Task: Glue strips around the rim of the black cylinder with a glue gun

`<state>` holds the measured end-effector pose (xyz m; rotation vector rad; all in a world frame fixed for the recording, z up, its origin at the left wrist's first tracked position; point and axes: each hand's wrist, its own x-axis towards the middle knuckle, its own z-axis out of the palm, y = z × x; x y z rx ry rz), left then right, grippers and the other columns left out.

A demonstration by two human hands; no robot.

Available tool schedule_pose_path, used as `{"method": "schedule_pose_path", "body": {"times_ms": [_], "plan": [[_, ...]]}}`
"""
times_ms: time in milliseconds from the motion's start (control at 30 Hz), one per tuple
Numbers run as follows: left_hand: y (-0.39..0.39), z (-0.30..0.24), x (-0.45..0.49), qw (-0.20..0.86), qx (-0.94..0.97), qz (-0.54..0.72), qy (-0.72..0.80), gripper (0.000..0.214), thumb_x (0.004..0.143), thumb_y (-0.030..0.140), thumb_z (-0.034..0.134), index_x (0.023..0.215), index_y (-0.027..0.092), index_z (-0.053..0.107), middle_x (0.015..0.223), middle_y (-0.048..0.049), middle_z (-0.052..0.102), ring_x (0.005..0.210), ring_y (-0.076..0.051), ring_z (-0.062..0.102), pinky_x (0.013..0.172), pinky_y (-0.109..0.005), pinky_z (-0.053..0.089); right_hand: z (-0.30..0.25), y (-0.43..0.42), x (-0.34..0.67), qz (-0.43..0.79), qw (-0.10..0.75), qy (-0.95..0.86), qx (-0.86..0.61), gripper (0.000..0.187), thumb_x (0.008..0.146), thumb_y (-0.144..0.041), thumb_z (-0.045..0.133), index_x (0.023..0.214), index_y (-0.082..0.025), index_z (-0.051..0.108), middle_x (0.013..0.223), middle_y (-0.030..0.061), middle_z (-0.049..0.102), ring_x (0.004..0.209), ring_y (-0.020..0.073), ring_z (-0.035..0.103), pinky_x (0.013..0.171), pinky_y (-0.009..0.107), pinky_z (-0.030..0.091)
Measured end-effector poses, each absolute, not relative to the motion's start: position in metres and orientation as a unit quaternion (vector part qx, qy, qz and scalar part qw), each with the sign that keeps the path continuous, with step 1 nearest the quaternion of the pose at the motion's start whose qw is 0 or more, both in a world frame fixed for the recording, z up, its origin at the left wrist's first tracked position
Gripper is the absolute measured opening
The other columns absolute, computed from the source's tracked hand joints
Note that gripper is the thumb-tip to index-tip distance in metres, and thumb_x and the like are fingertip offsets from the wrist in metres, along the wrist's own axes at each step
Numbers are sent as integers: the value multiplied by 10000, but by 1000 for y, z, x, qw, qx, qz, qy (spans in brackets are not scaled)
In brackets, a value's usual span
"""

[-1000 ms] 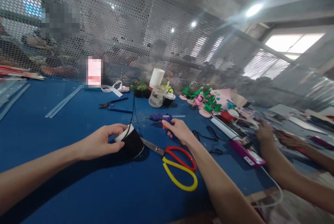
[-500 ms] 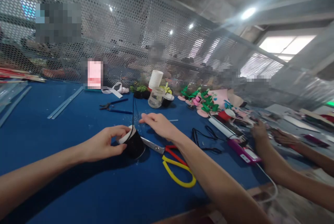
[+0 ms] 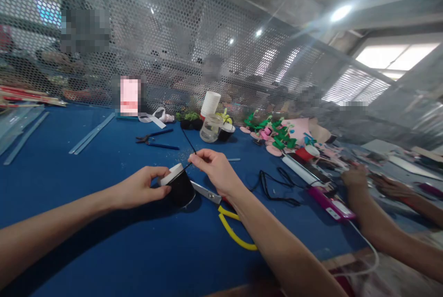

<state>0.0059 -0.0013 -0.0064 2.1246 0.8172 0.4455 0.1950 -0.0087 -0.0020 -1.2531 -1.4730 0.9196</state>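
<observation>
My left hand grips a small paper cup by its white rim; black cord covers the cup's side. The cup is tilted just above or on the blue table. Between the fingertips of my right hand is a black cord, pinched just right of the cup. From there the cord runs down to the cup and up towards black balls of yarn at the back. Scissors with yellow and red handles lie beside the cup, partly hidden by my right forearm.
Blue-handled pliers lie behind the cup. Further back stand a clear jar, stacked white cups and green-leaved craft pieces. A purple power strip and loose black cord are on the right, near another person's hands.
My right hand has taken the black cord between its fingertips, and the cord that stood nearly upright now bends to the right at that pinch. My left hand still holds the cup.
</observation>
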Motion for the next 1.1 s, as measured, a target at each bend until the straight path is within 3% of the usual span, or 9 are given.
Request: {"method": "schedule_pose_path", "body": {"times_ms": [367,567,1100], "plan": [[-1,-6,7,402,839,172,325,152,751,260,439,729,121,496,701,-11,513,686,-155,484,649,-244,405,-2,-24,199,317,474,-644,-510,227,737,-375,526,660,-164,555,559,-34,460,515,93,386,517,221,341],[-2,-6,7,410,838,171,318,176,765,269,432,765,113,513,736,-22,532,715,-165,496,675,-254,412,0,-28,200,303,476,-657,-500,215,757,-356,506,663,-166,542,619,-11,501,590,111,442,581,231,367],[-2,-8,5,378,858,162,306,170,779,229,425,823,112,540,779,-40,560,736,-169,506,691,-259,412,-15,-14,200,244,445,-664,-548,252,754,-368,491,585,-182,472,517,-47,405,493,98,367,493,227,315]]}}
